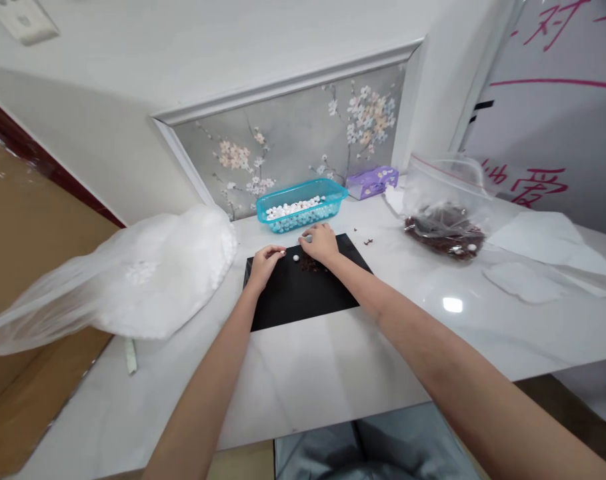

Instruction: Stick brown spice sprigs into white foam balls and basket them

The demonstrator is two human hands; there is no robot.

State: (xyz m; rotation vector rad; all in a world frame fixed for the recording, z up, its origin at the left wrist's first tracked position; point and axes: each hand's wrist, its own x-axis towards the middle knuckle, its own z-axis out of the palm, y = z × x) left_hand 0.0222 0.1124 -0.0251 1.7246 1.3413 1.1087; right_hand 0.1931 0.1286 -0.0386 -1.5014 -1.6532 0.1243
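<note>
White ball (296, 258) is set on a black mat (297, 303), between the two hands, just beside a heap of brown bits (310, 264). By the left hand (265, 267) a small piece (283, 253) is pinched between thumb and fingertip; it is too small to be made out. The right hand (321, 243) is held, fingers bent, over the bits; whether anything is gripped there cannot be told.

The mat is laid on a glossy white table (267, 380), faintly veined, in which a lamp is mirrored at the right. Behind it, a blue basket (327, 186) is part-filled with white balls, and a purple pack (373, 182) is placed near the wall (283, 40). The table is flanked by a bulging plastic bag (173, 267) at the left and a zip bag (445, 233) of brown bits at the right.

The wall is fitted with a framed floral panel (293, 133); a whiteboard (547, 127) is marked in red.
</note>
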